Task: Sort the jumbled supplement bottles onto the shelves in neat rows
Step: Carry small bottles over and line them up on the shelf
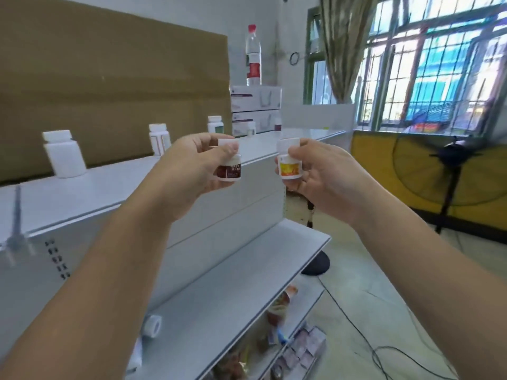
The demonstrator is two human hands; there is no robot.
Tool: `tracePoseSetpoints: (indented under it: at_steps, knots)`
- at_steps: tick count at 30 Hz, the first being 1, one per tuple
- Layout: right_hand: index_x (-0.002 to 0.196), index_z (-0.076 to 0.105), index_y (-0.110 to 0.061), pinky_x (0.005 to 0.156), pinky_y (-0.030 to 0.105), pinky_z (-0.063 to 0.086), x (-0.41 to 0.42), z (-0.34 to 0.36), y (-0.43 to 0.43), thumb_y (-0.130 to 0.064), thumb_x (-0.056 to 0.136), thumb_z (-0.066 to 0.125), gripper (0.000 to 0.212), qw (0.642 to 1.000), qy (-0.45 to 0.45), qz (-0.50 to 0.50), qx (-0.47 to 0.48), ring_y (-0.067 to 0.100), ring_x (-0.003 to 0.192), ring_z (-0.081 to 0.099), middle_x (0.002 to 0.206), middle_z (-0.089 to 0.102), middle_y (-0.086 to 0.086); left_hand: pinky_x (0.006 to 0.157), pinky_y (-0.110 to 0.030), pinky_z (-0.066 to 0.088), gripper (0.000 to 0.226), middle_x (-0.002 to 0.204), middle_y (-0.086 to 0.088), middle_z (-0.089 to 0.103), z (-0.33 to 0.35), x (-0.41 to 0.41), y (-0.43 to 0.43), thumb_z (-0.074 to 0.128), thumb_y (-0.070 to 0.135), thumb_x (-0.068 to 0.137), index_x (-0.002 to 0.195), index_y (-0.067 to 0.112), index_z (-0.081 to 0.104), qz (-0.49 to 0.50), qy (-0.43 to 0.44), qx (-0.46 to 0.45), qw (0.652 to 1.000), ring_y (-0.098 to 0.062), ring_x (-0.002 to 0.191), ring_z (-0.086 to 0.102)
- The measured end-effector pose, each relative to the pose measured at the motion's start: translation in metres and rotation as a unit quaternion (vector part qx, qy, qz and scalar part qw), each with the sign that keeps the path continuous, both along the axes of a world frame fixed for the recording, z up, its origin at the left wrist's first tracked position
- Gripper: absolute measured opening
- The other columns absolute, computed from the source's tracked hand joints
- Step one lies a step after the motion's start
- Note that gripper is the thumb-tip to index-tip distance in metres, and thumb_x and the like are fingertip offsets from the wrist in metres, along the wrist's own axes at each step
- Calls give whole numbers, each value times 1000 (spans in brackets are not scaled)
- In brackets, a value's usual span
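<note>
Before the top shelf (109, 187), two small bottles are held up side by side.
The left hand (192, 168) grips a dark-red-labelled bottle (230, 170), fingers curled round it. The right hand (323, 176) holds an orange-labelled bottle (288, 168) the same way. Both bottles are upright in the air, near each other but apart. On the top shelf three white bottles stand well apart in a row: a plain bottle (64, 154), a second bottle (159, 139) and a third bottle (215, 124) (labels too blurred to read). A tipped bottle (152, 326) lies on the middle shelf (233, 283). A water bottle (253, 56) stands on stacked boxes (256, 98).
</note>
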State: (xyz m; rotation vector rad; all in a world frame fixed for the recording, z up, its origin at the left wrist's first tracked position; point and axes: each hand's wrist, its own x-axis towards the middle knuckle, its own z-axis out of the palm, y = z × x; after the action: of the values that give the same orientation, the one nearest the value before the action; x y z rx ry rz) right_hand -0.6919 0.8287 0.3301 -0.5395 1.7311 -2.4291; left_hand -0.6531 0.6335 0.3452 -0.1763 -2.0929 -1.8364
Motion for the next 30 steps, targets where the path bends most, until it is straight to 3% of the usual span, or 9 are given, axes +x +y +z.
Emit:
tracePoseSetpoints:
  at_steps: [4, 7, 10, 12, 16, 20, 27, 30]
  knots:
    - [113, 54, -2, 84, 33, 49, -65, -6, 48, -10, 98, 51, 18, 999, 18, -16, 31, 27, 99, 51, 106, 52, 16, 68, -25, 59, 17, 108, -11, 67, 1, -74, 46, 61, 20, 95, 108, 12, 66, -14, 4, 9, 1000, -17, 88, 66]
    - [111, 55, -2, 88, 34, 49, -119, -6, 75, -10, 98, 50, 15, 998, 38, -22, 39, 26, 98, 53, 104, 55, 16, 66, -24, 58, 16, 107, -9, 67, 2, -132, 74, 61, 21, 95, 107, 12, 66, -11, 9, 7, 1000, -18, 91, 65]
    - [103, 58, -4, 107, 49, 42, -181, -3, 95, -10, 98, 51, 11, 996, 55, -29, 58, 39, 116, 54, 123, 54, 33, 69, -26, 59, 8, 97, -5, 69, 3, -194, 96, 62, 21, 95, 98, 16, 67, 1, 20, -8, 1000, -16, 86, 67]
    - [99, 60, -6, 107, 55, 41, -224, 0, 106, -10, 98, 51, 10, 996, 57, -23, 57, 43, 126, 50, 133, 50, 33, 71, -29, 58, 6, 95, -5, 69, 6, -232, 107, 63, 20, 94, 95, 16, 67, 12, 22, -2, 1000, -17, 83, 68]
    - [94, 58, -11, 103, 44, 47, -303, 5, 128, -12, 98, 51, 8, 996, 64, 5, 65, 31, 108, 57, 110, 57, 18, 73, -30, 58, 6, 98, -7, 68, 12, -297, 124, 63, 18, 94, 97, 14, 66, 40, 26, 15, 999, -18, 84, 67]
    - [98, 59, -10, 84, 30, 52, -375, 13, 142, -13, 98, 52, 7, 995, 66, 30, 70, 23, 99, 56, 102, 56, 9, 74, -30, 58, 8, 96, -4, 68, 12, -342, 141, 63, 18, 93, 100, 15, 67, 79, 26, 19, 996, -20, 91, 68]
    - [107, 56, -10, 96, 35, 50, -487, 28, 141, -13, 100, 47, 12, 976, 115, 126, 132, 23, 103, 57, 110, 58, 11, 80, -33, 58, 7, 83, 5, 73, 22, -386, 151, 66, 23, 89, 95, 20, 69, 215, 35, -67, 974, -16, 81, 72]
    - [108, 55, -6, 95, 35, 49, -521, 38, 133, -10, 99, 48, 12, 963, 122, 195, 138, 24, 100, 59, 109, 59, 13, 90, -35, 55, 6, 91, -1, 76, 34, -399, 155, 69, 28, 88, 90, 24, 72, 287, 22, -128, 949, -23, 92, 72]
